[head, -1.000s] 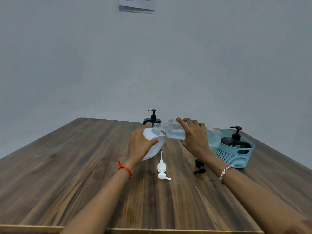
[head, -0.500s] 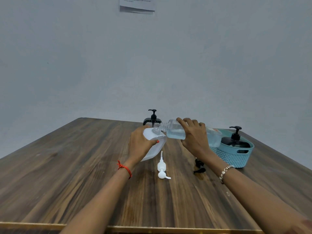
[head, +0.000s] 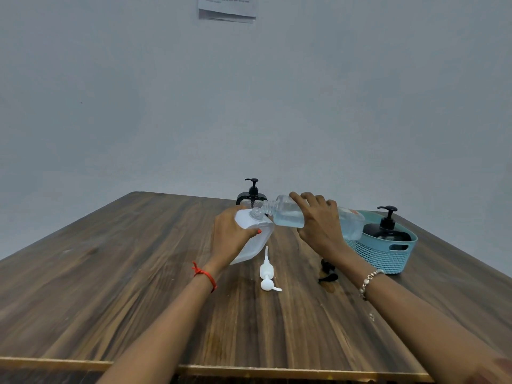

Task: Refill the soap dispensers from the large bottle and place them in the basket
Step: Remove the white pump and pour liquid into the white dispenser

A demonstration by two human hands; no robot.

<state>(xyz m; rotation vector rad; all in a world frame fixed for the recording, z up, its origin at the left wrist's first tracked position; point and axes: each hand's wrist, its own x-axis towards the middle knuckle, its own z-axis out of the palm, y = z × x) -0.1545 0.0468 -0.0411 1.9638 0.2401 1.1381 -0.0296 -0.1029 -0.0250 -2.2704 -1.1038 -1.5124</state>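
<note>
Fingers (head: 313,200) around tilted large bottle (head: 288,214)

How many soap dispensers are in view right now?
3: a white one tilted in the left hand, a black one standing behind it, a black one in the basket.

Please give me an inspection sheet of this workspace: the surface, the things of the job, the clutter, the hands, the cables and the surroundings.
Surface: wooden table, some small drops near the right forearm.
Job's things: large clear bottle tilted, its mouth at the white dispenser; white pump lying on the table; black dispenser in the blue basket; a second black dispenser standing behind.
Clutter: black pump lying by the right wrist.
Hands: left hand holds the white dispenser; right hand holds the large clear bottle.
Cables: nothing seen.
Surroundings: plain wall, paper sheet pinned at the top.
</note>
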